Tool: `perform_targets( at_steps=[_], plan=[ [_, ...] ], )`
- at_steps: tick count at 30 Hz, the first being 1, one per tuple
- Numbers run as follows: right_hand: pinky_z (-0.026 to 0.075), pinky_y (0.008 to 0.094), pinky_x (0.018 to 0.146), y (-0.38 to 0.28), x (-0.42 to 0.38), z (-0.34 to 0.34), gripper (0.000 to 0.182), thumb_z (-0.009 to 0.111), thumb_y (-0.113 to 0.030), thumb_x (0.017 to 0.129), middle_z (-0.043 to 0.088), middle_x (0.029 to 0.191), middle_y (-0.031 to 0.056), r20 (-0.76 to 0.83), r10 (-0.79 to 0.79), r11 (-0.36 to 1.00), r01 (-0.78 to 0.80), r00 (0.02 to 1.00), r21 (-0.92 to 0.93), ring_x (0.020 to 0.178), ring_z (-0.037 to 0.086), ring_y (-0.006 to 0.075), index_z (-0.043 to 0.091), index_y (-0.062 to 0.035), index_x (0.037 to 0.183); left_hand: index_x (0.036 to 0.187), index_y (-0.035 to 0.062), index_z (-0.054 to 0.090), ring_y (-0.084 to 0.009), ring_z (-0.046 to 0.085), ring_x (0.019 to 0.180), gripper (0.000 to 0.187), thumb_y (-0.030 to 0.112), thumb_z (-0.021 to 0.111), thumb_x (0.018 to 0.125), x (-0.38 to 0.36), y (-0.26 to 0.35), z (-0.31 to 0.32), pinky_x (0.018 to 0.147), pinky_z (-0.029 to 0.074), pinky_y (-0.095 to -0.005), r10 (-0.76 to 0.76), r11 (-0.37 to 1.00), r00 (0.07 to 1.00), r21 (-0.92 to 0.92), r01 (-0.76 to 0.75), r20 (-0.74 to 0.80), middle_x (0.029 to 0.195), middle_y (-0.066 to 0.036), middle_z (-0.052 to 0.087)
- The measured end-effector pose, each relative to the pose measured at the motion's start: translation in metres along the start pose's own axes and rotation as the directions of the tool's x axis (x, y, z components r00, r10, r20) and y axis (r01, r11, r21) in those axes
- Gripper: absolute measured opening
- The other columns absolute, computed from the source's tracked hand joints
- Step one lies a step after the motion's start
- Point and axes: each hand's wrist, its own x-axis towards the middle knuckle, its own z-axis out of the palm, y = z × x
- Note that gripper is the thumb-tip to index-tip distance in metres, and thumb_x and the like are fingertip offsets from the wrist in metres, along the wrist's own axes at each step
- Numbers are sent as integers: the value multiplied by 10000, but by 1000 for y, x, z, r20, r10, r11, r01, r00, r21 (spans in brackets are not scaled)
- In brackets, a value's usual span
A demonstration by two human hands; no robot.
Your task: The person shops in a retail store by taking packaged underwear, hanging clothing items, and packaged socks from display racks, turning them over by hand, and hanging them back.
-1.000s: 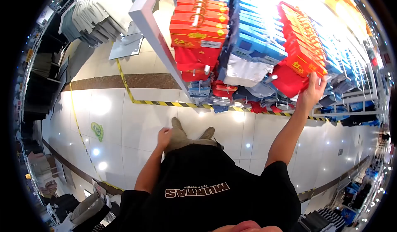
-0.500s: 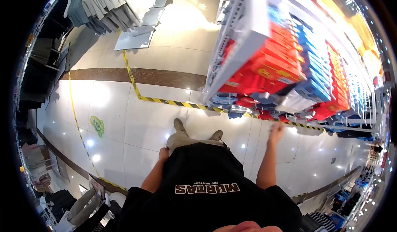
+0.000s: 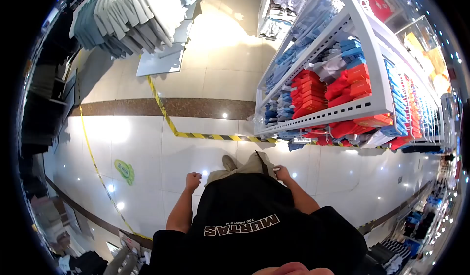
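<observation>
My left hand [image 3: 193, 181] hangs loosely closed at my left side, beside my beige trousers [image 3: 252, 166], over the tiled floor. Nothing shows in its curled fingers. My right hand [image 3: 281, 173] is near the right trouser leg, its fingers also curled in. A small pale spot shows at those fingers, perhaps glare. A dark strip runs down the trouser leg next to it. One shoe [image 3: 228, 163] is visible beneath me; the other is hidden. My black T-shirt [image 3: 245, 201] covers the lower middle of the view.
A white display rack [image 3: 379, 69] with red and blue packaged clothing stands ahead to the right. Pale shirts [image 3: 139, 18] hang over a white platform [image 3: 164, 62] ahead left. Yellow-black tape [image 3: 215, 137] and a green footprint sticker [image 3: 124, 171] mark the floor. Dark clothes [image 3: 41, 94] line the left.
My right hand has swung in from the far right to my trousers. My left hand has moved slightly forward from the trouser leg. The rack's side and shelves show more fully.
</observation>
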Motion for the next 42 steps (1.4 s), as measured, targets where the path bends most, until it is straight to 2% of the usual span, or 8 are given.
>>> perform_targets(
  at_steps=[12,15,21,24,27,33,39,42],
  plan=[
    [512,311,552,-170,149,63,325,695,-260,815,682,836,103,-19,-237,959,231,971,-161,661,650,167,667,-28,1040,639,-65,604,-204,524,461,535,394,598,913,87,123,-26,495,446,-369,-40,999,999,22,41,-5,553,-134,590],
    [522,339,600,-203,192,70,287,701,-271,791,702,801,122,-6,-227,947,219,974,-235,636,655,207,708,-35,952,616,-103,542,-254,498,465,606,422,544,917,120,122,-45,512,398,-450,152,947,982,301,-113,-109,519,-213,517],
    [533,358,678,-340,270,40,267,680,-280,786,694,787,146,0,-297,923,287,955,-255,689,674,248,706,-37,894,569,-84,552,-261,517,488,491,315,576,853,173,147,-92,549,394,-477,100,942,975,334,-28,-200,507,-228,513],
    [532,358,699,-395,318,22,250,682,-268,781,690,781,141,-25,-500,845,481,866,-234,734,677,237,696,-38,876,748,-47,617,-215,554,477,298,227,597,862,193,214,-110,473,467,-363,-70,996,951,40,86,-300,631,-141,605],
    [531,354,706,-453,346,4,256,688,-267,780,693,803,139,-94,-476,842,422,874,-336,734,674,236,698,-42,900,905,-46,611,-184,546,456,242,193,581,882,236,271,-109,422,476,-291,-232,945,931,-292,147,-281,742,-124,617],
    [529,366,747,-502,373,-19,292,699,-294,772,702,843,125,-95,-490,868,476,866,-140,789,673,266,696,-41,919,840,-30,636,-139,587,606,245,215,637,859,308,354,-98,487,471,-291,80,994,956,-55,-99,-281,719,-83,630],
    [527,395,738,-448,393,-29,323,690,-335,753,700,850,170,-191,-228,954,180,955,-238,825,684,289,704,-40,884,835,-43,653,-171,612,619,295,252,652,844,387,407,-110,558,489,-325,71,975,989,217,-41,-130,729,-112,654],
    [521,413,727,-440,373,-48,313,659,-338,758,699,838,168,-180,-21,973,-21,983,-230,812,685,295,706,-40,840,879,-42,681,-238,655,656,338,293,664,835,498,350,-135,621,508,-365,153,887,987,432,-163,58,776,-164,685]
  ],
)
